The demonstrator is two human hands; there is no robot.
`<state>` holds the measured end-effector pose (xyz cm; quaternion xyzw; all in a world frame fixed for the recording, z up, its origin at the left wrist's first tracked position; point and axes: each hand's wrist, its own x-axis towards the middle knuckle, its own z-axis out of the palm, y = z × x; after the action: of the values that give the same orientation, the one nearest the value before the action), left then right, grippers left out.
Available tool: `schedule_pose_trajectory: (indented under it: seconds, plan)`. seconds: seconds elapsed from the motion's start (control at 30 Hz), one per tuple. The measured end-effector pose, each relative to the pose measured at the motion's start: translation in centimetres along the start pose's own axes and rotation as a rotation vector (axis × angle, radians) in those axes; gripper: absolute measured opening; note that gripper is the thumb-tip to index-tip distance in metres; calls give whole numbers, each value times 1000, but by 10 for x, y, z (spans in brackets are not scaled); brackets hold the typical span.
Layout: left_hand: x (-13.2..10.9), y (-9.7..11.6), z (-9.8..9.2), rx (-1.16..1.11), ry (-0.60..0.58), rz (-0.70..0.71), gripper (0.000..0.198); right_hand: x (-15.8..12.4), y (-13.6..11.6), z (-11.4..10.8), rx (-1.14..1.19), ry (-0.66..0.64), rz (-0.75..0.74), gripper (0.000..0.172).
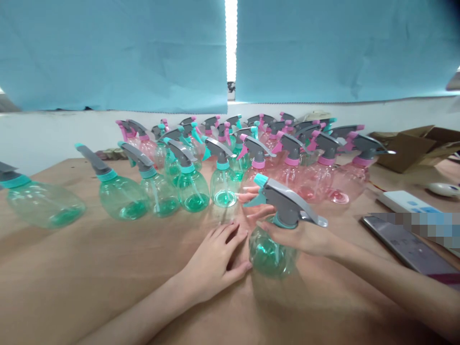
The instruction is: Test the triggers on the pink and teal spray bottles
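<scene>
A green see-through spray bottle [272,256] with a grey and turquoise trigger head stands close in front of me, upright or nearly so. Around its neck is my right hand [307,238], the thumb crossing the near side and the fingers reaching out past the far side. To the left of that bottle, my left hand [212,262] lies on the table with fingers apart and nothing in it. Its thumb tip is close to the bottle's side; whether they touch I cannot tell. Just beyond the hands stands another green spray bottle [224,184].
Several green spray bottles [194,189] and pink spray bottles [343,179] crowd the wooden table [108,287] in rows. A phone [402,244], a white box [406,202], a white mouse [442,189] and an open cardboard box [402,151] are at the right. Blue curtains [115,57] hang behind.
</scene>
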<state>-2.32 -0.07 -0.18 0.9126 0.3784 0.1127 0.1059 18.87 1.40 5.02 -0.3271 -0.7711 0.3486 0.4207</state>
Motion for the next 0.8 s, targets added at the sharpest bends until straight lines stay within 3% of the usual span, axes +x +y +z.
schedule_pose_trajectory:
  seconds: [0.17,0.4,0.6,0.8]
  plan:
    - [0,-1,0,-1,-8,1,51,1,-2,-1,65,-11,1,17]
    - [0,0,0,-16,3,2,51,-1,-1,-2,139,-24,28,45]
    - [0,-1,0,-14,3,7,51,-1,-4,-2,119,-15,52,23]
    - [0,0,0,-6,1,7,51,-2,-7,-2,121,-39,58,53]
